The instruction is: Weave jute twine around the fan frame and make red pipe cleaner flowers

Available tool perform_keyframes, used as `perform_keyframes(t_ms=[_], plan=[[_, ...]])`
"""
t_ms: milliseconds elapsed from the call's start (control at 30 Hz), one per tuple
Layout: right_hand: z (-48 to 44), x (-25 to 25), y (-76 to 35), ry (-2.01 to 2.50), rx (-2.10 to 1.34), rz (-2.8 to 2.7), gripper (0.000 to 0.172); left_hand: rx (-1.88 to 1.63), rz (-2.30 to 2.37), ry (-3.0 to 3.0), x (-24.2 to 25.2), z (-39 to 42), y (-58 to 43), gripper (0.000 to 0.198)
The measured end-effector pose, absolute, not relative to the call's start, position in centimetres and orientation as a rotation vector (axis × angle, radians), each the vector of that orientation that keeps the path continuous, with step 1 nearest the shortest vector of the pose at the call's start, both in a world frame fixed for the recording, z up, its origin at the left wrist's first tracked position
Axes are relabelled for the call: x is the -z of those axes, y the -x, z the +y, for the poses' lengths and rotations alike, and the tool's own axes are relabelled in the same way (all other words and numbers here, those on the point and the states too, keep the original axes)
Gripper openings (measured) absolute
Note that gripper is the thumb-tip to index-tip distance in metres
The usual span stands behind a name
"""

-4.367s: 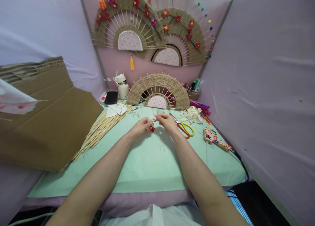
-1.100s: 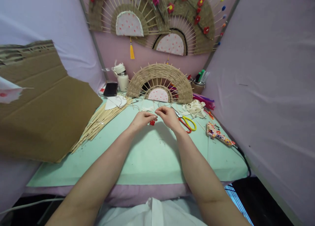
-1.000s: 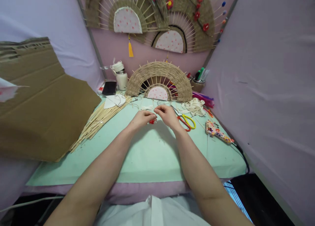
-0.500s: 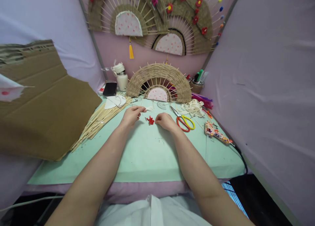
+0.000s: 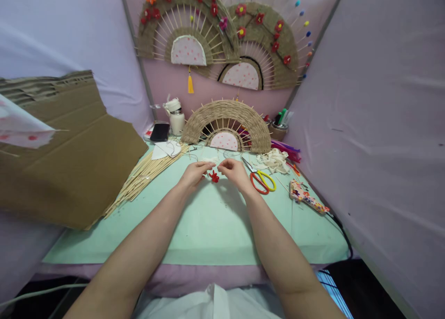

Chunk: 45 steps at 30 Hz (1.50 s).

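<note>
Head view: small red flower point(image 5: 214, 176), fuzzy and crinkled, lying on the smooth mint-green worktop point(image 5: 208, 226) just between left hand point(image 5: 194, 174) and right hand point(image 5: 235, 171). Both hands with fingers curled and tips drawn close above it, perhaps pinching a fine thread; cannot tell. Looks fully formed yet loose, fastened to nothing, with the half-round woven straw fan point(image 5: 225, 112) behind, ribbed with sticks, bare of flowers.

A small craft workshop booth: lilac fabric walls point(image 5: 375, 101) enclose a bench point(image 5: 208, 226) with a mint-green mat. Woven fans point(image 5: 208, 36) hang on the back wall, another fan point(image 5: 225, 119) stands at the bench's far edge, bamboo sticks point(image 5: 146, 175) lie toward its left edge, and scissors point(image 5: 260, 180) and a glue gun point(image 5: 306, 196) toward its right.
</note>
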State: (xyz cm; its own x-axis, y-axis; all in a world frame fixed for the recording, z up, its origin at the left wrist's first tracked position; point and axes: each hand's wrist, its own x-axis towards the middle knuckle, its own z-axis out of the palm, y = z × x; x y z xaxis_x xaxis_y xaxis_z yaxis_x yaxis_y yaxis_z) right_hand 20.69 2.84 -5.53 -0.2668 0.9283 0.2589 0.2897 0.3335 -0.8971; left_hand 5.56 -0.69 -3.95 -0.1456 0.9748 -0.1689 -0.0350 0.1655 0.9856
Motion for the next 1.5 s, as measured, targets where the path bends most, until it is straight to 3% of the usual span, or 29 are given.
perform_keyframes(t_ms=[400,900,1133,1500], plan=[[2.3,5.6,-20.6,1.088,-1.074,-1.843,0.011,-1.198,1.332,-1.007,4.0,-0.8,-5.7,0.038],[1.8,4.0,-21.4,1.092,-1.205,-1.876,0.025,-1.191,1.316,-1.129,4.3,-0.6,-5.5,0.033],[2.5,3.4,-22.5,0.999,-1.279,-1.686,0.031,-1.012,1.327,-1.389,3.8,-0.8,-5.4,0.031],[1.9,3.1,-22.0,1.021,-1.301,-1.693,0.019,-0.991,1.307,-1.578,3.3,-1.4,-5.7,0.029]])
